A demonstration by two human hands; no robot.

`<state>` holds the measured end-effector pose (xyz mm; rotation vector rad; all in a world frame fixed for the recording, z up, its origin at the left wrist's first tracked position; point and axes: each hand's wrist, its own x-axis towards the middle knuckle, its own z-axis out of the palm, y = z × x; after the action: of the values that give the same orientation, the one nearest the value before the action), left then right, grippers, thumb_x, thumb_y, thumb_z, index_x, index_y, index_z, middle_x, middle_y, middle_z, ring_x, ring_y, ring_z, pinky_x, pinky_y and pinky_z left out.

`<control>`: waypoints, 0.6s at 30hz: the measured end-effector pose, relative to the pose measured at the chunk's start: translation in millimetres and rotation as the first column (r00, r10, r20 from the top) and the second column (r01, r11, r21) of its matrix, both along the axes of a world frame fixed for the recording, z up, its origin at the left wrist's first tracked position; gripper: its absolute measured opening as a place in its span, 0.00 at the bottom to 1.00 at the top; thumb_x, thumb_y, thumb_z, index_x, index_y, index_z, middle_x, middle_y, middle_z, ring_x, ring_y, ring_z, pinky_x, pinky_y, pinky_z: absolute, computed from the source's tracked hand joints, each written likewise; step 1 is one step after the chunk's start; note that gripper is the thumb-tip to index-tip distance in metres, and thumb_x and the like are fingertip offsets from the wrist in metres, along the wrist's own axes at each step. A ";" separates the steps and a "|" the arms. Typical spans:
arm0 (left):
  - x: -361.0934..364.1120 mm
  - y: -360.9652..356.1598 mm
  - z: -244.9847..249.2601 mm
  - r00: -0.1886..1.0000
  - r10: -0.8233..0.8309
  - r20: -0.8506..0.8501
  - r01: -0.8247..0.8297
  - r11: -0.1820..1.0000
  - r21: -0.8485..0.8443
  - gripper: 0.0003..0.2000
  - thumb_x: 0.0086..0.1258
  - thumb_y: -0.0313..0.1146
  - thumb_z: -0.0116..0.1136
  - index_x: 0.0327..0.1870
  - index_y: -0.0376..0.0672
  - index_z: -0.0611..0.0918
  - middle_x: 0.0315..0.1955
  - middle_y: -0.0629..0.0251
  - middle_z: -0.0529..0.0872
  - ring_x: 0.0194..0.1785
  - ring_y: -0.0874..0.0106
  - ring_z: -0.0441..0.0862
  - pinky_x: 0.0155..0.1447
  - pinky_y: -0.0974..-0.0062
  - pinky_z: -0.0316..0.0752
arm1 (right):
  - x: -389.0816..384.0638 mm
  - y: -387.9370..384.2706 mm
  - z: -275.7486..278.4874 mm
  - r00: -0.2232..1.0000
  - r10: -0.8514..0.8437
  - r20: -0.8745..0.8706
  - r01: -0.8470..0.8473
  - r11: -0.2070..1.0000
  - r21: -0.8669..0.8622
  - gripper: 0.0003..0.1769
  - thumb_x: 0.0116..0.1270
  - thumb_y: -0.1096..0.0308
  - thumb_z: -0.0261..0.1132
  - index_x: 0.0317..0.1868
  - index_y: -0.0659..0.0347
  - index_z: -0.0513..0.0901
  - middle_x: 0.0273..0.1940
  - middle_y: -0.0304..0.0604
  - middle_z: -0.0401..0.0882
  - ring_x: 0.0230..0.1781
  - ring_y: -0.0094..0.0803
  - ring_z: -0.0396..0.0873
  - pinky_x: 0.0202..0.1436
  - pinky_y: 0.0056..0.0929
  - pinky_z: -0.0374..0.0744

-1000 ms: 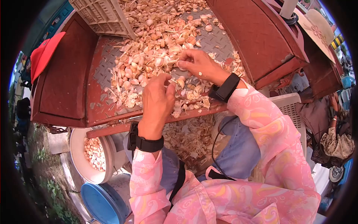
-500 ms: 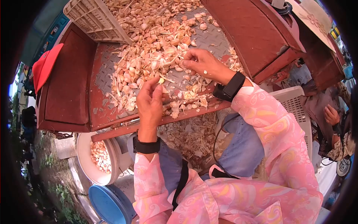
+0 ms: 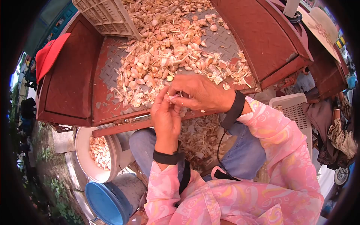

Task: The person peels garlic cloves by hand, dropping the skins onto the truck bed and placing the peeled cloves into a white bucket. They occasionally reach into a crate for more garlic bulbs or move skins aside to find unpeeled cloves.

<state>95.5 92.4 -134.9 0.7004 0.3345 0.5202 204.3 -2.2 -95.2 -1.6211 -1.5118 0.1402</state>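
Observation:
Both my hands meet above the front edge of a red metal bed (image 3: 103, 108). My left hand (image 3: 165, 116) has its fingertips closed on a small pinkish-white garlic clove (image 3: 172, 98). From the right, my right hand (image 3: 200, 93) pinches the same clove with thumb and forefinger. Just beyond my fingers a pile of garlic cloves (image 3: 155, 48) mixed with skins and stems spreads over the patterned plate. One peeled, yellowish clove (image 3: 170, 78) lies at the pile's near edge.
A beige crate (image 3: 108, 18) leans at the back left. Below left stand a white bucket of cloves (image 3: 83, 150) and a blue-lidded bucket (image 3: 103, 204). A white plastic basket (image 3: 288, 100) is at the right. A red cap (image 3: 50, 56) hangs on the left panel.
My hands have come together; the right moved down and left to the clove. The peeled clove, earlier at my left fingertips, lies on the pile. The view has shifted slightly.

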 end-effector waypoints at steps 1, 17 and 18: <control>-0.9 2.2 -2.1 1.000 -0.018 -0.008 0.017 0.985 -0.170 0.15 0.69 0.25 0.45 0.55 0.31 0.68 0.44 0.57 0.77 0.43 0.73 0.79 0.45 0.83 0.78 | -0.3 0.0 0.4 1.000 0.021 -0.006 -0.021 1.000 0.016 0.08 0.58 0.68 0.63 0.33 0.63 0.75 0.29 0.40 0.74 0.29 0.28 0.75 0.28 0.24 0.73; -87.0 -66.7 151.7 0.483 -0.536 0.693 0.463 0.828 0.318 0.09 0.62 0.16 0.52 0.39 0.17 0.76 0.36 0.36 0.79 0.39 0.54 0.81 0.46 0.67 0.77 | 59.6 -8.7 -32.4 0.903 -0.175 0.393 0.345 0.841 -0.418 0.12 0.57 0.67 0.58 0.36 0.68 0.71 0.30 0.55 0.76 0.34 0.51 0.75 0.38 0.43 0.71; -107.7 -72.1 168.6 0.713 -0.483 0.509 0.489 0.862 0.133 0.08 0.62 0.19 0.52 0.34 0.17 0.78 0.30 0.38 0.80 0.33 0.55 0.82 0.41 0.67 0.79 | 58.5 -8.0 -31.9 0.898 -0.166 0.408 0.355 0.820 -0.449 0.11 0.56 0.69 0.57 0.35 0.69 0.70 0.31 0.56 0.76 0.35 0.52 0.75 0.39 0.45 0.71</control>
<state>-12.1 20.3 33.8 0.5739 -0.3713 0.1812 262.9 -10.2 -127.1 -2.3831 -1.5725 0.1068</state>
